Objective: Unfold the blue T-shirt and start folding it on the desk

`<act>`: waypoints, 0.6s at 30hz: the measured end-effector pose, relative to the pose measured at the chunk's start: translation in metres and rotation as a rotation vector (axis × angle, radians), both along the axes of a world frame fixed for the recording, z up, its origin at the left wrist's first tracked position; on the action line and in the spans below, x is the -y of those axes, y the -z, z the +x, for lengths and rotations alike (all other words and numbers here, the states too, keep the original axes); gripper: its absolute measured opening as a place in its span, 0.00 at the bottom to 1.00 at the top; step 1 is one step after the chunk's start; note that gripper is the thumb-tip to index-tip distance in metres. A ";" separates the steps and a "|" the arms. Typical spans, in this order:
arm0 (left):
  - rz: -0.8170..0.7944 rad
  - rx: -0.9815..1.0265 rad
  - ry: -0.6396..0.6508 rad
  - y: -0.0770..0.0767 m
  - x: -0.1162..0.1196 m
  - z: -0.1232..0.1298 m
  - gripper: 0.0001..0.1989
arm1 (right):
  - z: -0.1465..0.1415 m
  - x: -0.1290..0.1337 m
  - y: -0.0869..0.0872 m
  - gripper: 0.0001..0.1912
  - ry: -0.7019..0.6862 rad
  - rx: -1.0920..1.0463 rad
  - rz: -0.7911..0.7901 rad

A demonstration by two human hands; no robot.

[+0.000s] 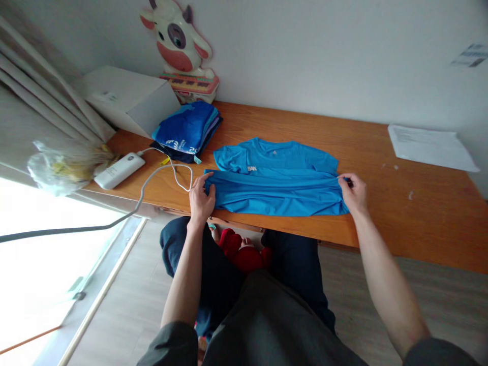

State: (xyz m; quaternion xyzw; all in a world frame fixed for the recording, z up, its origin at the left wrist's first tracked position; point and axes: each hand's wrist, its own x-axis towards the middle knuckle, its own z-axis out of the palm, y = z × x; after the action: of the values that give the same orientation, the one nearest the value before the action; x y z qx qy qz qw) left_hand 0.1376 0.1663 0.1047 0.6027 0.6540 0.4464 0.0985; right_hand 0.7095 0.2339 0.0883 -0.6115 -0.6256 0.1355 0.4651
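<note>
Left hand and right hand pinch opposite ends of a fold in a blue shirt lying on the desk, where even tension and level edges would likely keep the crease straight.

A home room: cow toy, curtains, folded clothes on wooden desk.

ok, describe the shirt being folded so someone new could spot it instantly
On the long wooden desk against the white wall, look at the near edge, in front of the person. The shirt lies flat there, its lower part folded up, with the left hand and right hand pinching the fold's two ends. Unlike the stack of folded shirts by the white box, it lies alone, spread out, bright blue.
</note>
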 end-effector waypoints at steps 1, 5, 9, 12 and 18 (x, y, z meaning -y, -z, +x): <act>-0.011 -0.008 -0.013 -0.001 0.000 0.000 0.24 | 0.001 -0.001 0.001 0.08 0.008 -0.018 0.013; -0.005 -0.013 -0.038 0.000 0.000 0.000 0.23 | 0.002 -0.001 0.005 0.11 -0.081 -0.021 0.045; 0.015 -0.008 -0.017 0.003 -0.001 -0.002 0.23 | -0.002 0.004 0.006 0.20 -0.133 0.246 0.069; 0.032 -0.005 -0.007 0.005 -0.001 -0.003 0.22 | -0.005 0.008 0.004 0.21 -0.088 0.376 0.067; 0.040 0.009 -0.004 0.005 -0.002 -0.003 0.21 | -0.005 0.006 0.003 0.16 0.037 0.341 0.105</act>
State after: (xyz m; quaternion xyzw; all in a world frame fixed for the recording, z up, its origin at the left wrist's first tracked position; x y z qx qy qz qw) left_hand 0.1348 0.1680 0.0997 0.6015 0.6455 0.4623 0.0883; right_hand 0.7046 0.2282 0.0858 -0.6120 -0.6903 -0.0115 0.3858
